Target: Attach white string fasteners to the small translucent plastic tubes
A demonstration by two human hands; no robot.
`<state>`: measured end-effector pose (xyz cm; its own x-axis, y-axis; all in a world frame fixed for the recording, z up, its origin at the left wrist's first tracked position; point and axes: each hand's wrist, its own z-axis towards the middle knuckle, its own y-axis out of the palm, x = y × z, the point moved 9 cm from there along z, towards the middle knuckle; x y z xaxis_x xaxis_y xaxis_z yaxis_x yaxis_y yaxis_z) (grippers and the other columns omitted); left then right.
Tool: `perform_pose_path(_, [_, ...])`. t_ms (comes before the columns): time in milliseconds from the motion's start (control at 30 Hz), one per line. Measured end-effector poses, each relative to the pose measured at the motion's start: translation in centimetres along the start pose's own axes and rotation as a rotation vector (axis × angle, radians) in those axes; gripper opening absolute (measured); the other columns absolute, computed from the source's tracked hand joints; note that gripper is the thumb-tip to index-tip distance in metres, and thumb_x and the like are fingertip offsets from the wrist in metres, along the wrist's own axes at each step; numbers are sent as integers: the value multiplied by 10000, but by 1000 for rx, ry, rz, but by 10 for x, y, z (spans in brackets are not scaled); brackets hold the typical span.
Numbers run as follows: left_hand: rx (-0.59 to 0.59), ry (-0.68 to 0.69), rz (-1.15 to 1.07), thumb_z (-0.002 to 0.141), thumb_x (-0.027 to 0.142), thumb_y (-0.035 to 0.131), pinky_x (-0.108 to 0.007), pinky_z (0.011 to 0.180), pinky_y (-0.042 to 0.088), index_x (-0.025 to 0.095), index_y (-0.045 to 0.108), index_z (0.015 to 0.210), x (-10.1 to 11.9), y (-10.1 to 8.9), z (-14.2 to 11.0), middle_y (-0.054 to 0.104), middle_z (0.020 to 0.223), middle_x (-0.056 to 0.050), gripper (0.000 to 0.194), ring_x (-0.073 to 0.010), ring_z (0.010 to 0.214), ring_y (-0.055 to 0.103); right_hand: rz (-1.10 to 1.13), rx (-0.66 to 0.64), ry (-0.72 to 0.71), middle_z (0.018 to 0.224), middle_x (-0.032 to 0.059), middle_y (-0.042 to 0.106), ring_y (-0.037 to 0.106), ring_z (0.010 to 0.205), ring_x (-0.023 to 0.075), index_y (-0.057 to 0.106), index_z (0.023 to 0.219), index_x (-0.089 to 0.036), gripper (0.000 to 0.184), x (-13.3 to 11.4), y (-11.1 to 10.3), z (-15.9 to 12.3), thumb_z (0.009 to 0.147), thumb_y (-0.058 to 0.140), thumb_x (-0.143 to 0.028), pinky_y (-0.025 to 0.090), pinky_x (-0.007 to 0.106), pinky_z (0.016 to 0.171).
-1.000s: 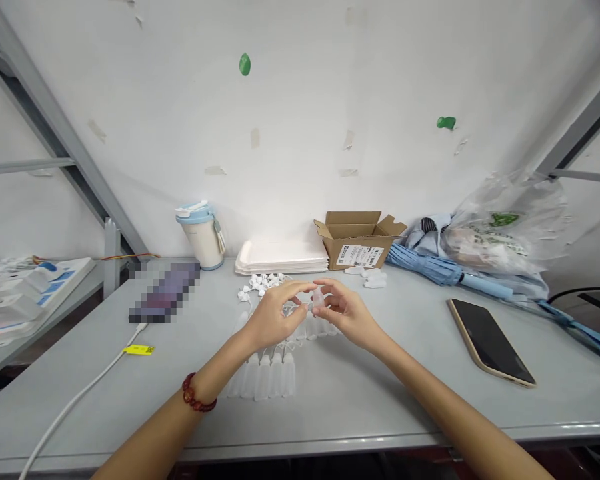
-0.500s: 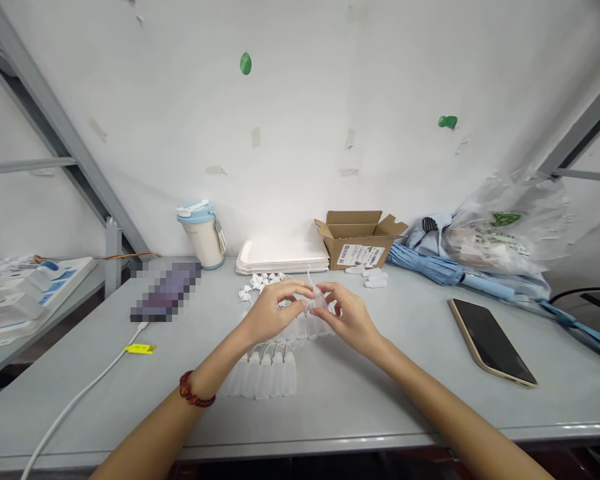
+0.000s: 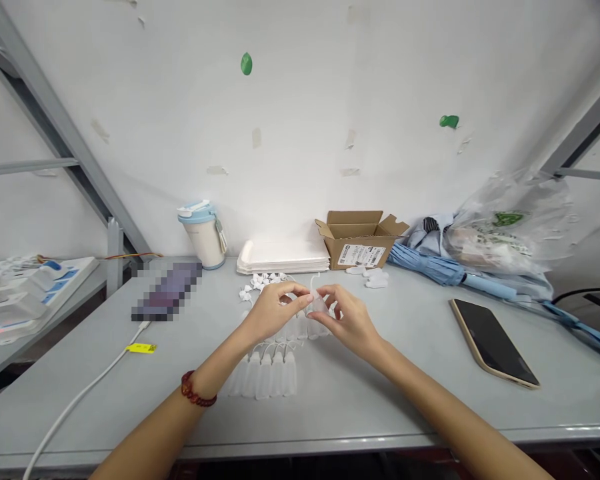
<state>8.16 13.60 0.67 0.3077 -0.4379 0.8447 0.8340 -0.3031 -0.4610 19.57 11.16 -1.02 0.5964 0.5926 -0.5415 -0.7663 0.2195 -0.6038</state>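
Observation:
A small translucent plastic bottle [image 3: 319, 305] with a thin curved white strip at its top is held above the table, mid-view. My right hand [image 3: 349, 316] grips its body from the right between thumb and fingers. From the left, my left hand [image 3: 274, 312] has thumb and index finger pinched together at the bottle's top, by the base of the strip. The fingertips hide part of the neck. Below the hands stand or lie more bottles [image 3: 265, 375] in a front row with thin strips at their tops. Another row [image 3: 296, 328] is partly covered by my hands.
Small white caps [image 3: 267, 280] are heaped behind my left hand. Farther back are stacked white padded envelopes [image 3: 283, 257], an open cardboard box [image 3: 361, 243] and several loose white pieces [image 3: 376, 279]. A tumbler [image 3: 203, 237] stands left; a phone [image 3: 493, 343] and folded umbrella [image 3: 430, 263] lie right.
My left thumb and index finger have closed together at the bottle's top. The thin strip, upright before, now sits lower and curves to the right. My right hand has barely moved.

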Motion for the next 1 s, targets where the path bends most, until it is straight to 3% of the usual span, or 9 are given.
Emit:
perform_pose_path(367, [-68,37,36,839,339,516,-262,727,440,198,668,815,4,4,0,657,873,-16,210,-170,839,573,136,-39,89,880,31,602,556,657,135,503,920,-220,293,-1,3,-1,734,666,-376,455,244,513])
perform_pose_path(567, [-130,73,62,860,327,474,-267,734,431,212,671,852,4,7,1,658,910,-15,228,-180,881,568,305,-124,136,892,31,665,622,732,151,421,1131,-244,339,-2,9,-1,827,556,-305,503,274,610])
perform_pose_path(700, [-53,26,116,839,324,495,-268,704,435,204,665,813,0,0,2,659,866,-14,210,-176,836,573,336,-139,178,866,48,660,624,724,160,465,1128,-219,288,-1,11,-1,853,494,-300,519,297,611])
perform_pose_path(833, [52,1,162,810,292,526,-274,701,451,205,644,874,-1,-7,0,658,916,-27,160,-176,843,578,488,-105,331,840,43,634,646,744,173,495,1051,-194,278,9,12,-2,819,538,-342,535,304,602])
perform_pose_path(1000, [66,202,278,795,269,565,-307,745,457,203,571,980,18,-3,-6,600,989,-53,197,-196,920,548,686,-64,515,792,22,601,651,741,180,491,962,-170,355,21,14,-4,735,635,-402,544,293,559])
